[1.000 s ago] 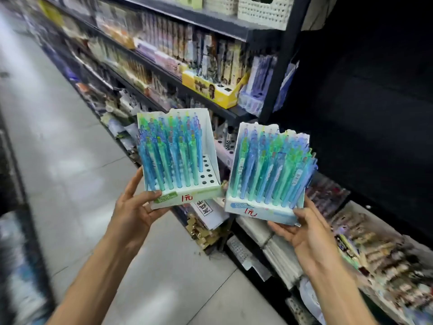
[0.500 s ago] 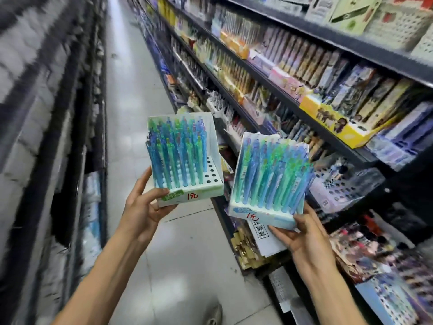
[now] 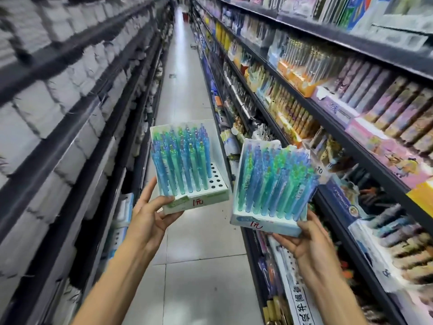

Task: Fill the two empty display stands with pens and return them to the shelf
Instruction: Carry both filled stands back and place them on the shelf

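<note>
A: Head view, item one: left stand [image 3: 191, 170], held by the left hand [image 3: 150, 219] at its front left corner, thumb curled over the front edge, fingers beneath. Pens [image 3: 181, 160] upright; the right-hand rows of holes are unfilled.

B: Item two?

A: Right stand [image 3: 271, 184], apparently full, tilted left. The right hand [image 3: 304, 240] cups its front right corner from below, fingers wrapped round the base.

B: Location against the shelf [image 3: 351, 146]?

A: Both are held over the aisle floor [image 3: 187, 95], the shelving lying to the right. The right stand is nearer its edge, so I judge it goes back first; no vacant slot is discernible.
</note>
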`<state>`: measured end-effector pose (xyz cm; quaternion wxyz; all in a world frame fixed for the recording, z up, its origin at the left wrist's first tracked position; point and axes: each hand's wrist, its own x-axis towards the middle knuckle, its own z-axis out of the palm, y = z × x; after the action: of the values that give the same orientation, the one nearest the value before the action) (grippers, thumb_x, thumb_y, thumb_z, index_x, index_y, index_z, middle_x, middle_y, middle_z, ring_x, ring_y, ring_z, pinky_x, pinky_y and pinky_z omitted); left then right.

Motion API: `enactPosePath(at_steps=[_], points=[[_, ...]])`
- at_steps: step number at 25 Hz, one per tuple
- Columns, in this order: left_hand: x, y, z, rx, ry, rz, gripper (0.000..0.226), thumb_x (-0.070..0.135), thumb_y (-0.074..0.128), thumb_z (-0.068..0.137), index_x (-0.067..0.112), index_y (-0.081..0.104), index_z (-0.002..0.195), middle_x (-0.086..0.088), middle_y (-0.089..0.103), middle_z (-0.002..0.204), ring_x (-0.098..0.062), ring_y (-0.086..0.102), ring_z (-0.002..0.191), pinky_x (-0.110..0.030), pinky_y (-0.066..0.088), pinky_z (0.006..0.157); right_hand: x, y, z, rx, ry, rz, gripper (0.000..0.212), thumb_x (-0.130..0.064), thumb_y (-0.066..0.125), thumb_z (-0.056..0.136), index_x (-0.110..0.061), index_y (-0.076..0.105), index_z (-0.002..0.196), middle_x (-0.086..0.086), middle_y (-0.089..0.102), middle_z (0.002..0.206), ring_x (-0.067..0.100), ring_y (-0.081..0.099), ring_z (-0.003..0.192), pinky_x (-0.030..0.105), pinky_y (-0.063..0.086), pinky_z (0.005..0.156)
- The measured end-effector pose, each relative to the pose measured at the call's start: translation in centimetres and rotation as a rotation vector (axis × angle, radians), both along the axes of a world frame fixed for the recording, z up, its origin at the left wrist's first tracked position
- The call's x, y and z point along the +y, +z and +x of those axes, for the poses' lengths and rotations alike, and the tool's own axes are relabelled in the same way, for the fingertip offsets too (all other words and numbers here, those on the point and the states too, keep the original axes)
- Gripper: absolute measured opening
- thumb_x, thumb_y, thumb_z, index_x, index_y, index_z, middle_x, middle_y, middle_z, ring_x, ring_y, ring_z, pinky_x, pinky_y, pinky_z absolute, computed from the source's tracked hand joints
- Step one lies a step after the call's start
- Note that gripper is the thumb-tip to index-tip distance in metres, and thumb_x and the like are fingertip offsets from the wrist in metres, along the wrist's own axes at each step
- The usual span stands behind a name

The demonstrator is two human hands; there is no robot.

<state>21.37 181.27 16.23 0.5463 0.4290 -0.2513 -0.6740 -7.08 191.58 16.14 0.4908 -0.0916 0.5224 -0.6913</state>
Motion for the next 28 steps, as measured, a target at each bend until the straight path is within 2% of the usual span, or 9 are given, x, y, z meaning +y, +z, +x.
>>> enactPosePath(at_steps=[4,9,14,17,19,21,25,28], points=[[-8.3,0.8,-2.7,-0.001,0.037,-0.007,0.064,-0.008,0.056,0.084,0.031,0.057,0.135,-0.009,0.072,0.118,-0.027,0.074,0.082,-0.039,0.062,0.077,-9.8,0.7,-3.1,-0.014,0.055,-0.021,0.048,0.002,0.042,0.094,-0.015,0.051,0.138,0.019,0.066,0.119,0.030,0.073,0.084,0.045,0.063,0.067],[-20.0,0.6,-4.1,-0.002,0.057,-0.003,0.063,-0.008,0.055,0.085,0.032,0.058,0.134,-0.008,0.074,0.114,-0.024,0.074,0.078,-0.039,0.061,0.079,-22.6,0.1,-4.4,0.008,0.084,-0.027,0.054,0.001,0.038,0.092,-0.014,0.046,0.143,0.014,0.065,0.117,0.024,0.075,0.076,0.042,0.063,0.062],[-35.7,-0.7,-3.1,0.028,0.044,0.023,0.063,-0.006,0.055,0.086,0.030,0.056,0.137,-0.009,0.072,0.118,-0.022,0.074,0.080,-0.040,0.061,0.080,-37.8,-1.1,-3.2,0.051,0.074,-0.025,0.047,0.003,0.036,0.091,-0.016,0.059,0.127,0.014,0.069,0.115,0.027,0.073,0.080,0.039,0.062,0.056],[-44.2,0.2,-2.7,0.033,0.040,0.025,0.064,-0.006,0.056,0.086,0.031,0.055,0.138,-0.009,0.071,0.119,-0.021,0.075,0.079,-0.040,0.062,0.079,-45.7,-0.9,-2.6,0.012,0.040,-0.024,0.050,0.002,0.038,0.092,-0.014,0.054,0.136,0.018,0.066,0.124,0.036,0.068,0.092,0.043,0.063,0.062],[-49.9,1.2,-2.4,0.018,0.020,0.009,0.065,-0.006,0.056,0.086,0.031,0.053,0.140,-0.011,0.069,0.123,-0.021,0.075,0.082,-0.038,0.062,0.075,-51.1,-0.3,-2.4,0.005,0.035,-0.015,0.046,0.002,0.038,0.093,-0.016,0.056,0.132,0.017,0.066,0.121,0.037,0.067,0.095,0.042,0.063,0.063],[-55.4,2.0,-2.5,0.019,0.008,0.000,0.066,-0.005,0.056,0.086,0.032,0.052,0.141,-0.010,0.069,0.124,-0.021,0.074,0.084,-0.036,0.062,0.072,-56.2,0.5,-2.6,0.016,0.040,-0.036,0.042,0.001,0.038,0.093,-0.017,0.060,0.123,0.015,0.066,0.118,0.035,0.068,0.093,0.041,0.063,0.063],[-65.9,2.2,-3.9,0.010,-0.023,-0.019,0.066,-0.005,0.056,0.086,0.032,0.052,0.141,-0.010,0.070,0.122,-0.023,0.073,0.088,-0.035,0.060,0.070,-67.1,0.8,-4.5,0.035,0.044,-0.043,0.047,0.000,0.040,0.090,-0.017,0.058,0.130,0.014,0.067,0.116,0.031,0.073,0.085,0.041,0.063,0.065],[-75.0,1.8,-6.0,0.015,-0.010,-0.011,0.066,-0.005,0.056,0.087,0.032,0.051,0.141,-0.010,0.070,0.121,-0.025,0.073,0.088,-0.035,0.060,0.069,-76.6,0.1,-6.6,0.037,0.052,-0.053,0.045,0.000,0.038,0.090,-0.018,0.059,0.126,0.013,0.069,0.109,0.030,0.071,0.085,0.045,0.063,0.069]])
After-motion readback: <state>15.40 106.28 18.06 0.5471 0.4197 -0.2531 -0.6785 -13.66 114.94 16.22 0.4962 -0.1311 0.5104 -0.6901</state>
